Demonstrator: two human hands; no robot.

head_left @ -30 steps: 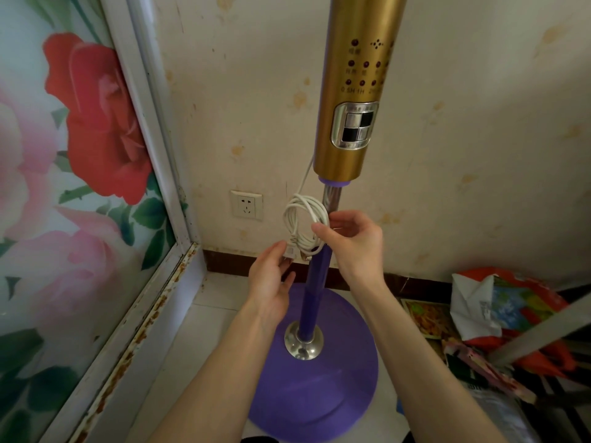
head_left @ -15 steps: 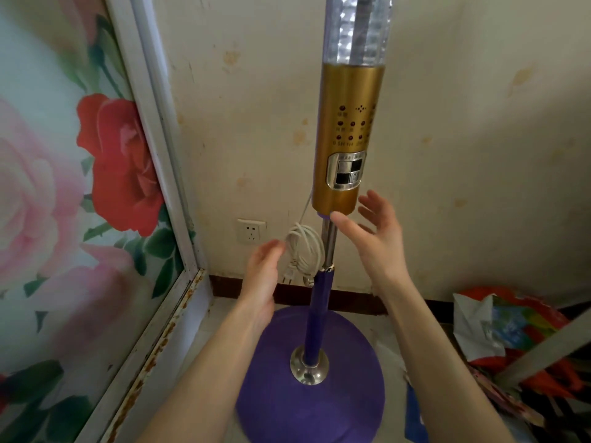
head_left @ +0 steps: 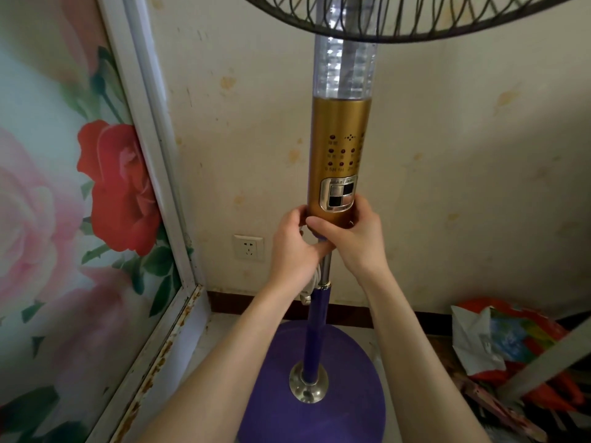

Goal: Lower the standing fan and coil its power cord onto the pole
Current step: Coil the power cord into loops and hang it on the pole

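The standing fan has a gold control column, a chrome inner tube, a purple pole and a round purple base. Its dark grille shows at the top. My left hand and my right hand both wrap the bottom end of the gold column where it meets the chrome tube. The white power cord hangs in a bundle beside the tube, mostly hidden behind my left hand and wrist.
A wall socket sits low on the stained wall left of the pole. A flower-printed panel with a rusty white frame stands at the left. Crumpled bags and papers and a grey bar lie at the lower right.
Both hands left the coiled cord and rose to grip the bottom of the gold column. The view tilted up, so the fan's grille now shows.
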